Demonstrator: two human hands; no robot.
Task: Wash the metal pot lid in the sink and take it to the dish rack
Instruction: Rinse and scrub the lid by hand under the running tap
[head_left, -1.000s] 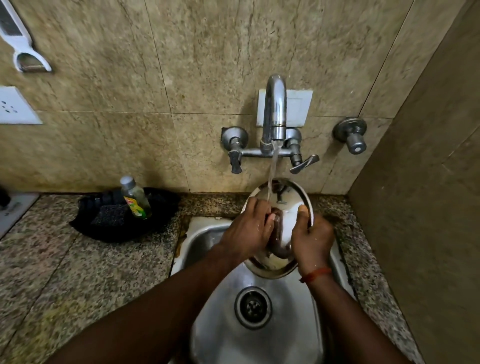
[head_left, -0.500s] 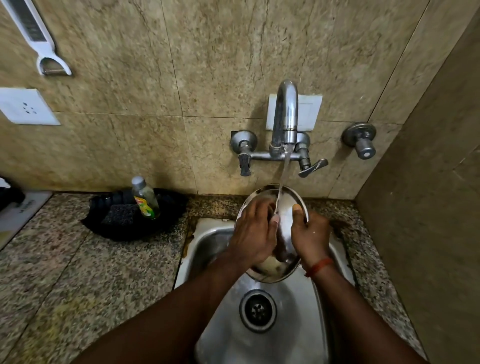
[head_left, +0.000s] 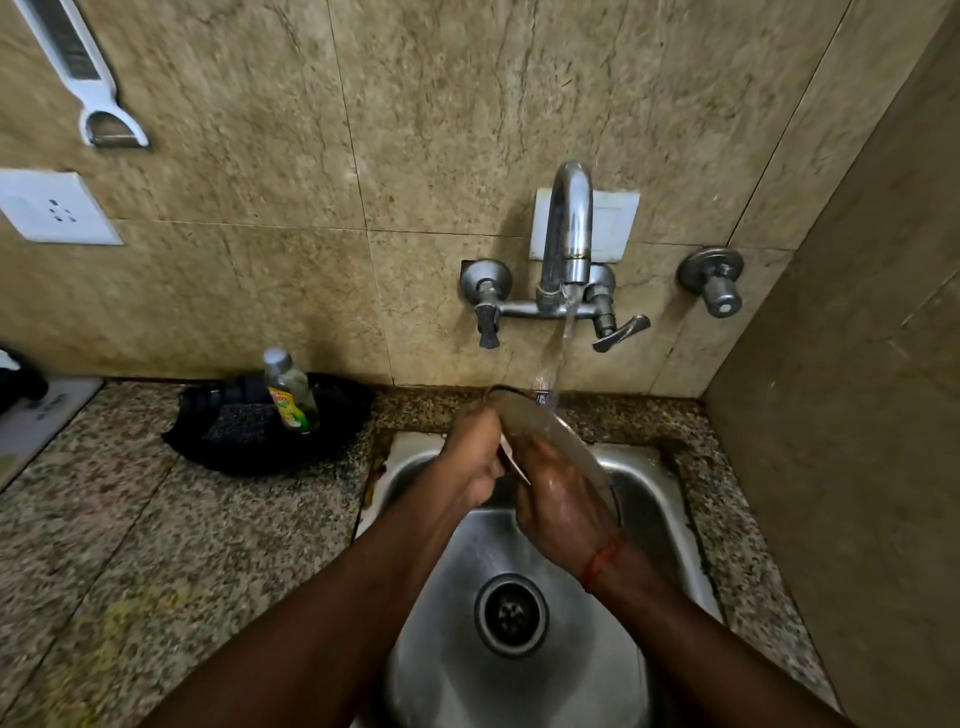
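The round metal pot lid (head_left: 550, 434) is held nearly edge-on over the steel sink (head_left: 644, 499), its top rim under the stream of water from the wall tap (head_left: 569, 244). My left hand (head_left: 475, 452) grips the lid's left edge. My right hand (head_left: 561, 499) lies wet and flat against the near face of the lid, covering most of it. The lid's far face and any knob are hidden. No dish rack is in view.
A black tray (head_left: 332, 415) with a scrub pad (head_left: 236, 423) and a dish soap bottle (head_left: 291, 395) sits on the granite counter (head_left: 156, 545) left of the sink. The sink drain (head_left: 511, 616) lies below my hands. A side wall rises close on the right.
The lid has turned from facing me to nearly edge-on. My right hand has slid from its right rim onto the near face. The camera has shifted down and left a little.
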